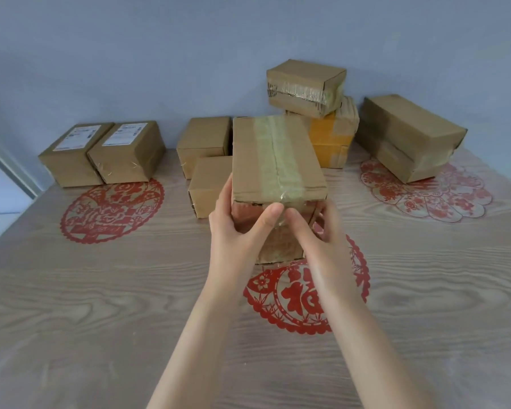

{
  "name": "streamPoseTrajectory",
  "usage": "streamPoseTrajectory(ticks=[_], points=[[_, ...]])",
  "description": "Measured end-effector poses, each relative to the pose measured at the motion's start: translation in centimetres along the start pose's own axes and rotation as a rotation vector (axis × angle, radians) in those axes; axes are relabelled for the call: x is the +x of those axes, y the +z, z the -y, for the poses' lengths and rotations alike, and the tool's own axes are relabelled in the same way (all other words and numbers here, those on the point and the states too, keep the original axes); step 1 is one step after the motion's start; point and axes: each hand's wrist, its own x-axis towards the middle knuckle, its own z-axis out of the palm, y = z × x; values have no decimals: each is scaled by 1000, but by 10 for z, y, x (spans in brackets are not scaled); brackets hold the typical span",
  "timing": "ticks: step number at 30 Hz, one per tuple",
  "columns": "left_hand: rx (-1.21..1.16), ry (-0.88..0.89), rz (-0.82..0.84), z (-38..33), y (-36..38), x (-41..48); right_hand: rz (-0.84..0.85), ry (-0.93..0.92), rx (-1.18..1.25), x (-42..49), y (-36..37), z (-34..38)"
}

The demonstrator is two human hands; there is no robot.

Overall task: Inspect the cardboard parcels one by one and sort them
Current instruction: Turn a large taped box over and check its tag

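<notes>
A taped brown cardboard parcel point(275, 160) is held above the table's middle, its taped top face tilted toward me. My left hand point(239, 228) grips its near left corner, thumb on the front face. My right hand point(316, 234) grips the near right side, thumb meeting the left thumb on the clear tape. Two labelled parcels point(106, 152) stand side by side at the back left. Two plain parcels point(204, 160) sit just left of the held one, partly hidden by it.
At the back right a small parcel point(306, 87) lies on a yellow-taped parcel point(334, 137), with a long parcel point(407, 137) beside them. Red paper-cut decorations point(112, 211) lie on the wood-grain table point(101, 320). A blue wall stands behind.
</notes>
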Motion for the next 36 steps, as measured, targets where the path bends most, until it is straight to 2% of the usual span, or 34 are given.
streamPoseTrajectory(ticks=[5,17,20,24,28,33,36], points=[[-56,56,-35,19,2,-16,-65,-89,-48,-4,-2,-21],[-7,100,58,1,-13,-61,-61,-144,31,-45,-15,-19],[-9,134,23,2,-10,-64,-46,-166,32,-45,-19,-18],[-41,128,-5,11,-4,-61,-37,-207,-10,-40,-25,-21],[-33,119,58,18,8,-53,-79,-249,-31,-26,-37,-19],[-66,93,-10,29,28,-41,-63,-262,-80,-12,-47,-26],[-115,57,15,33,32,-36,-79,-263,-92,-8,-47,-35]])
